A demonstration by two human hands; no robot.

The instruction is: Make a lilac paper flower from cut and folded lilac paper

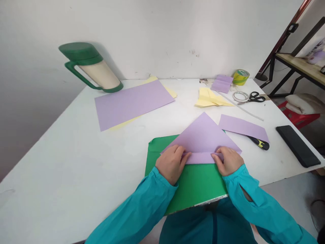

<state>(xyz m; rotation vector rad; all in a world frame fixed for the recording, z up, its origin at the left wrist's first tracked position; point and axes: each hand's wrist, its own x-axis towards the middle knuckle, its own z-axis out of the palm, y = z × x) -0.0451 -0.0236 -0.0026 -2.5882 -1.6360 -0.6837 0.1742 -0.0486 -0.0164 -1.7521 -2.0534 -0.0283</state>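
Observation:
A sheet of purple paper [203,135] lies on a green board [198,186] at the table's front edge. Its top comes to a point, and a folded strip runs along its lower edge. My left hand [172,162] pinches the left part of that strip between thumb and fingers. On the right part, my right hand [228,161] grips the strip the same way. Both hands hide the strip's outer ends. Between the thumbs the folded band shows flat.
A green and cream jug [99,73] stands back left, beside a large purple sheet [134,101] over yellow paper. Rightward lie folded yellow paper [210,98], a purple strip [243,125] over a utility knife [261,144], scissors [255,97], tape rolls [240,77] and a black phone [297,145].

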